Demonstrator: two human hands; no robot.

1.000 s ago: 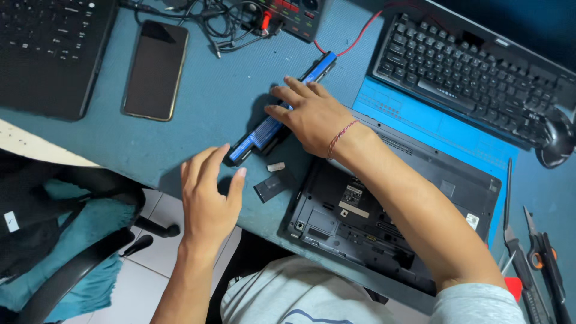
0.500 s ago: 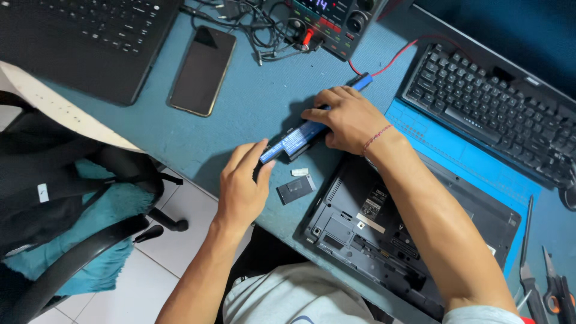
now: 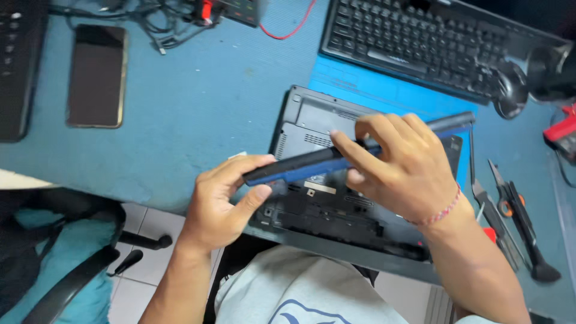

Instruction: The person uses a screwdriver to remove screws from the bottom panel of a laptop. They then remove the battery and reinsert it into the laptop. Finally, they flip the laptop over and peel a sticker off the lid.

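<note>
The battery, on the bench a moment ago, is now lifted over the upturned laptop; left hand and right hand grip it.

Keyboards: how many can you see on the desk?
2 for sure. One black keyboard lies at the top right, behind the opened laptop. Another keyboard's edge shows at the far left; more may be out of frame.

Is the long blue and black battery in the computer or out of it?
Out. Both the left hand and the right hand hold the long battery up above the upturned laptop, whose battery slot along the near edge shows empty.
</note>
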